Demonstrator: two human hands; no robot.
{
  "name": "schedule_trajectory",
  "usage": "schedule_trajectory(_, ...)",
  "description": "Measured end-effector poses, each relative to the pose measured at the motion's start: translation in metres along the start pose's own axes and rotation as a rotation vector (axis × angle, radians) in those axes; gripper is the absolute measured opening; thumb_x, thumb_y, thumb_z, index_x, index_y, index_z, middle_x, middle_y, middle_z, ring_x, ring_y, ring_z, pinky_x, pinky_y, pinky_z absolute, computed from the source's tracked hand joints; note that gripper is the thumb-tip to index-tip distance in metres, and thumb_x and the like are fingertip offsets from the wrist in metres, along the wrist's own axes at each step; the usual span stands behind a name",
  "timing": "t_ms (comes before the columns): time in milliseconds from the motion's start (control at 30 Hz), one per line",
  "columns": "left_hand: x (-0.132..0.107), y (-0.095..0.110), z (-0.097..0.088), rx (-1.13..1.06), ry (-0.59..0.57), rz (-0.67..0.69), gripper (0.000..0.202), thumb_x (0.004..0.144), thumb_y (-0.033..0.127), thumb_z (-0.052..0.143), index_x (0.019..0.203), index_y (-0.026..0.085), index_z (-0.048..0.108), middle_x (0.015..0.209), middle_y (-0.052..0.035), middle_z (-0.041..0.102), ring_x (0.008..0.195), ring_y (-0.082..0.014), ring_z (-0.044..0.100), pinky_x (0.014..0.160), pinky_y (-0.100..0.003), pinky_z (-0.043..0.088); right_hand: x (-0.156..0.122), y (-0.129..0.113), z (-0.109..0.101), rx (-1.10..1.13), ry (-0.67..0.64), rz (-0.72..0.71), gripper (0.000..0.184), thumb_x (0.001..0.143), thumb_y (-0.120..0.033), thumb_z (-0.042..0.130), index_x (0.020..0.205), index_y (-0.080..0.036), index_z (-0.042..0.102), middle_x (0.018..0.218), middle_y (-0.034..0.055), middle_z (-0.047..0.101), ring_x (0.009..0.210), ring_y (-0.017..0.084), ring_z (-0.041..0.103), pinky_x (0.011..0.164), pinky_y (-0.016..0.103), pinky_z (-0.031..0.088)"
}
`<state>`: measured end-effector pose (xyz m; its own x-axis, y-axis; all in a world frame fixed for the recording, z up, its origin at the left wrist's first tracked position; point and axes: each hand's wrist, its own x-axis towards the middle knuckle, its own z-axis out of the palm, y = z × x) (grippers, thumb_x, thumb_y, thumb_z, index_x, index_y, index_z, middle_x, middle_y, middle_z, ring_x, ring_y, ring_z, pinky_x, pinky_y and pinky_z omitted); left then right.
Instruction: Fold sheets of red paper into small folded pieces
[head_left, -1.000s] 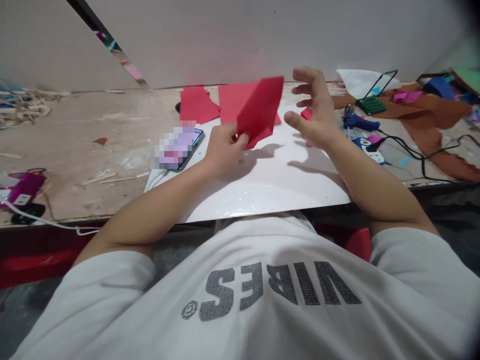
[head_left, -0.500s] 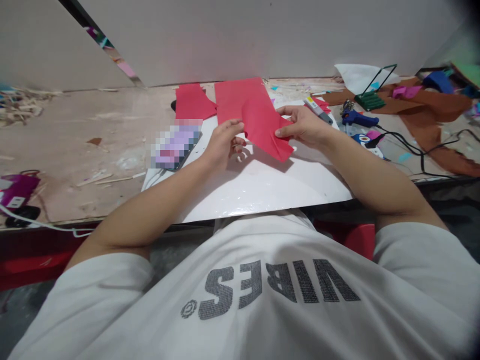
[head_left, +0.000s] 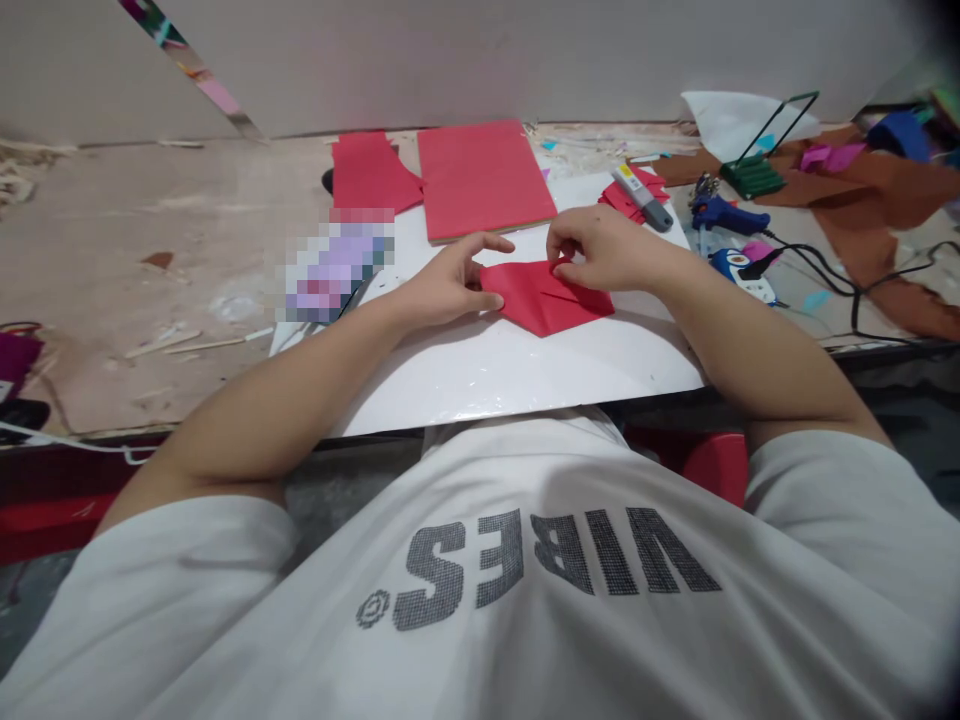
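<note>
A small folded piece of red paper lies low over the white board, with creases and a pointed lower edge toward me. My left hand grips its left corner, thumb on top, while the index finger stretches out above the paper. At the upper edge, my right hand is closed, thumb and fingertips pinching a fold of the same paper. Its other fingers are curled in. Behind both hands rests a stack of red sheets, and a cut red piece lies left of it.
The white board reaches the table's front edge. A phone, partly pixelated, lies left. On the right are a grey utility knife on red scraps, a blue glue gun, a black cable and brown sheets. Wood slivers lie left.
The red paper has come down toward the board and now lies flatter. My right hand has shifted to its upper edge with fingers curled; my left index finger has stretched out. The view has shifted slightly.
</note>
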<state>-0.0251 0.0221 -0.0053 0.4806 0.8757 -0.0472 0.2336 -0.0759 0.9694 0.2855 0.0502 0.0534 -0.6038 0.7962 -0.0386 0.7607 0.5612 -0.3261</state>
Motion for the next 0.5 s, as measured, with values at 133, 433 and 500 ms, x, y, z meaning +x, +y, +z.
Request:
schedule_trajectory(133,0.003,-0.004,-0.008,0.032,-0.044,0.003,0.071,0.079,0.024,0.106,0.141,0.026,0.074,0.081,0.0031,0.082,0.061,-0.0183,0.074,0.062,-0.030,0.051,-0.007,-0.018,-0.001,0.070,-0.146,-0.067,0.028,0.103,-0.053,0.092,0.110,-0.027,0.087,0.106,0.0087,0.088,0.108,0.034,0.078,0.096,0.045,0.055)
schedule_trajectory(433,0.002,-0.009,-0.005,-0.052,-0.141,0.181,0.085,0.067,0.055,0.129,0.134,0.025,0.084,0.118,-0.0101,0.095,0.088,-0.0248,0.091,0.079,-0.035,0.074,-0.005,-0.004,0.002,0.043,-0.191,-0.110,0.030,0.090,-0.034,0.104,0.093,-0.026,0.075,0.103,0.0032,0.082,0.100,0.028,0.073,0.090,0.041,0.050)
schedule_trajectory(500,-0.001,-0.008,0.002,0.033,-0.137,0.258,0.071,0.072,0.061,0.126,0.121,0.022,0.091,0.120,-0.0127,0.096,0.097,-0.0291,0.093,0.086,-0.039,0.076,-0.003,0.003,0.003,0.075,-0.181,-0.167,0.029,0.090,-0.032,0.103,0.093,-0.025,0.075,0.104,0.0036,0.080,0.101,0.027,0.071,0.092,0.040,0.050)
